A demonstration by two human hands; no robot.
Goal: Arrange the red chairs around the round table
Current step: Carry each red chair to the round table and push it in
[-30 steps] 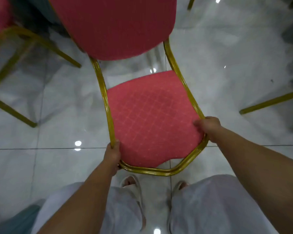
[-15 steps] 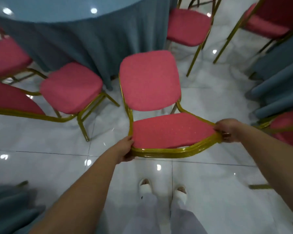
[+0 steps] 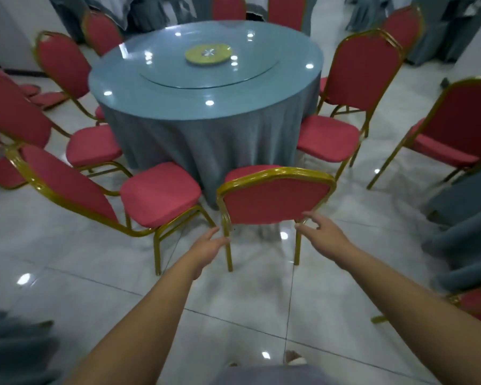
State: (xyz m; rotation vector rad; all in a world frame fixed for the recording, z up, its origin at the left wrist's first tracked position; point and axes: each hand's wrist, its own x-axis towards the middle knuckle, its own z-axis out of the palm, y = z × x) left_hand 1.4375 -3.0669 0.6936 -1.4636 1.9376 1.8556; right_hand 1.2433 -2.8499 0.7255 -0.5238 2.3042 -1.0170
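Near chair: the red chair (image 3: 275,201) stands on all its legs on the tiled floor (image 3: 233,301), its back to the person and its seat pushed in close to the hanging blue-grey cloth (image 3: 206,145). To my eye it is about where it belongs.
Left hand: the left hand (image 3: 207,247) is loosely spread, fingertips at or touching the gold rear upright and gripping nothing. It looks like a nudge to square the chair.
Right hand: the right hand (image 3: 318,230) has its fingers relaxed and apart, just off the lower right corner of the backrest, holding nothing.
Round surface: the round surface (image 3: 178,104) carries a glass turntable (image 3: 175,75) with a yellow-green disc (image 3: 208,53) at its middle.
Neighbours: the left-hand chair (image 3: 159,193) sits just beside, angled, and its rear leg comes near this chair's leg. The right-hand chair (image 3: 328,140) is tucked in with a gap between them.
In the way: another red chair (image 3: 461,120) stands well apart from the ring, and heaped grey-blue fabric (image 3: 467,218) crowds the floor on the right.
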